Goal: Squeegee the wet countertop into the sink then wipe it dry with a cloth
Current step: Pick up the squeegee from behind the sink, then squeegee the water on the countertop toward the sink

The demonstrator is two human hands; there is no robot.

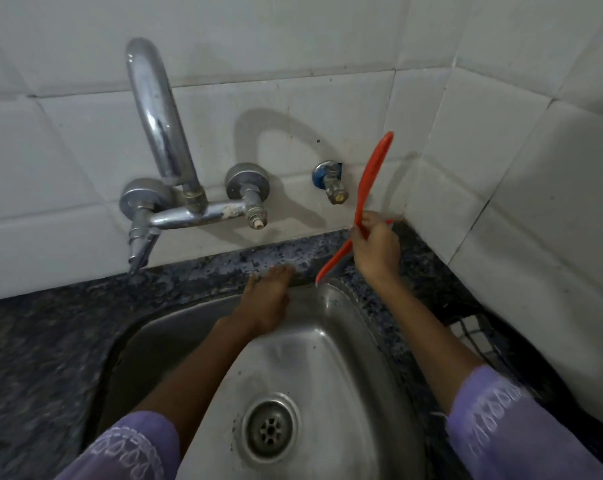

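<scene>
left sleeve [130,448]: lilac fabric, pale embroidered loop pattern, ends near elbow | right sleeve [500,427]: same lilac, white chain-like stitching along cuff | forearms and hands bare

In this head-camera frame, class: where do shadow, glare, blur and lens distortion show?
Head view: the faucet casts an arched shadow on the wall tiles; soft glare on the sink basin; the sleeves and countertop at the edges are smeared; tile lines bow, wide-angle distortion; the right hand and orange squeegee look sharper.
</scene>
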